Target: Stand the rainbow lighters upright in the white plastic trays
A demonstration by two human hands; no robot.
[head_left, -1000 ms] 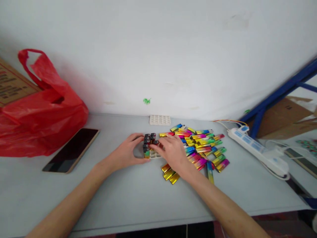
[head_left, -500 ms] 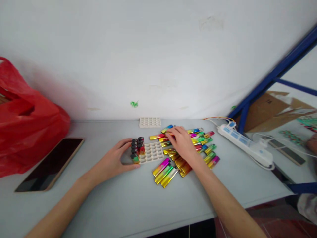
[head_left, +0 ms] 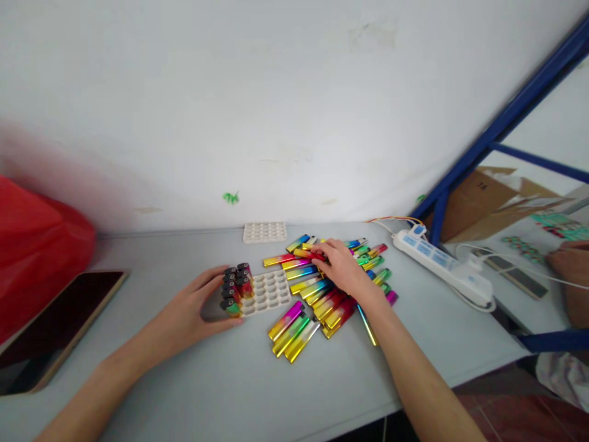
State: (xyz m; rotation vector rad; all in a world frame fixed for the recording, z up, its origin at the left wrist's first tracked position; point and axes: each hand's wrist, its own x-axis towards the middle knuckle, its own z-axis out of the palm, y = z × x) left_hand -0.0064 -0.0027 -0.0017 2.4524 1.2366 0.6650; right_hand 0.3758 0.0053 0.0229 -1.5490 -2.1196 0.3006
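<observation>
My left hand (head_left: 196, 307) is curled round the left end of a white tray with holes (head_left: 268, 291), thumb at its near corner and fingers at its far side. Several lighters (head_left: 237, 287) with black tops stand upright in the tray's left rows; the other visible holes hold nothing. Over a loose pile of shiny lighters (head_left: 331, 310) is my right hand (head_left: 341, 265), its thumb and fingers pinching a red and gold lighter (head_left: 305, 253). Three lighters (head_left: 291, 334) lie side by side in front of the pile.
A second white tray (head_left: 264, 232) rests against the wall. A power strip (head_left: 442, 261) with cables lies at the right, by a blue metal frame (head_left: 464, 166). On the left are a phone-like dark slab (head_left: 64, 325) and a red bag (head_left: 41, 245). Another person's hand (head_left: 570, 264) shows at far right.
The view has shifted, so most things sit further left. My right hand has drawn a red and gold lighter up from the pile. My left hand stays at the tray.
</observation>
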